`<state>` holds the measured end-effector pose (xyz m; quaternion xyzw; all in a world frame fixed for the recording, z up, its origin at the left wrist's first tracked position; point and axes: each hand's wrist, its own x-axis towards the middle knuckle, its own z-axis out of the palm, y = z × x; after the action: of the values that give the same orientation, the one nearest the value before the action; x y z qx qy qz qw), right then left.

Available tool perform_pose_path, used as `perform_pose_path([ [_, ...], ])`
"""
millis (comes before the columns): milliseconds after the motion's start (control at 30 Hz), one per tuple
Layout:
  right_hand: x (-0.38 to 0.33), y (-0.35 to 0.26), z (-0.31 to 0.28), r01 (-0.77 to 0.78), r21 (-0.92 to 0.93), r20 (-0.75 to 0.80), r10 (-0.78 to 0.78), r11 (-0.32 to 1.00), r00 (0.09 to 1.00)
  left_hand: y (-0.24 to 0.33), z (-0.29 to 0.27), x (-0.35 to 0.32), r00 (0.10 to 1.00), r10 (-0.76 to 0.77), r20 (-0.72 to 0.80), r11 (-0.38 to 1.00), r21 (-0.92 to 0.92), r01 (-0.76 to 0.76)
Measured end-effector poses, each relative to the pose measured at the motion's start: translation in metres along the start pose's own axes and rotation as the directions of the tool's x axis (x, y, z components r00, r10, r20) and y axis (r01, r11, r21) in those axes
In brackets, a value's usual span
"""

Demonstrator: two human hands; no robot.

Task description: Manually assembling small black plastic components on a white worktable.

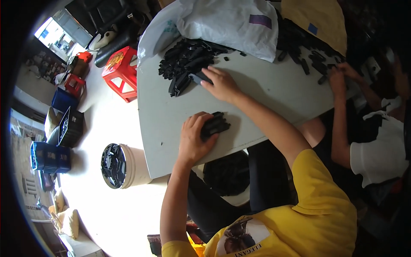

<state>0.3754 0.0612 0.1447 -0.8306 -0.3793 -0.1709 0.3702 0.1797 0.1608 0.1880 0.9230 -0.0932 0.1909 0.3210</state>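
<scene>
My left hand [192, 139] is closed around a small bunch of black plastic pieces [216, 124] resting on the pale table [261, 103] near its front edge. Farther off, my right hand [221, 84] pinches one black plastic piece [198, 78] between thumb and fingers. That piece is beside the near edge of a loose heap of similar long, narrow black pieces [184, 60]. What exactly these parts are, I cannot make out.
A white plastic sack [227, 25] lies behind the heap. At right, a co-worker's hands [338, 77] handle more black pieces [319, 66] beside a tan sack [317, 17]. Left of the table stand a bucket of black parts [132, 165] and a red stool [122, 73]. Another tub [227, 173] sits under the edge.
</scene>
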Motion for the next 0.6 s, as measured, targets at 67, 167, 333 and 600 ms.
perform_pose_path([
  [67, 0.007, 0.008, 0.004, 0.055, 0.079, -0.091, -0.047, 0.995, 0.995, 0.0, -0.001, 0.0, 1.0, -0.003, 0.017, 1.0, -0.004, 0.003],
  [167, 0.035, 0.03, -0.002, -0.006, 0.085, -0.184, 0.022, 0.996, 0.983, 0.002, -0.003, 0.003, 0.999, -0.016, 0.033, 1.0, 0.007, 0.016],
  [333, 0.056, 0.066, 0.001, 0.111, -0.113, -0.021, -0.114, 0.987, 0.993, 0.0, 0.001, 0.005, 0.999, -0.029, 0.028, 0.999, -0.028, 0.03],
  [600, 0.016, 0.063, -0.027, 0.097, -0.114, 0.121, -0.083, 0.989, 0.989, -0.002, 0.0, 0.002, 0.996, -0.072, 0.054, 0.996, -0.056, 0.075],
])
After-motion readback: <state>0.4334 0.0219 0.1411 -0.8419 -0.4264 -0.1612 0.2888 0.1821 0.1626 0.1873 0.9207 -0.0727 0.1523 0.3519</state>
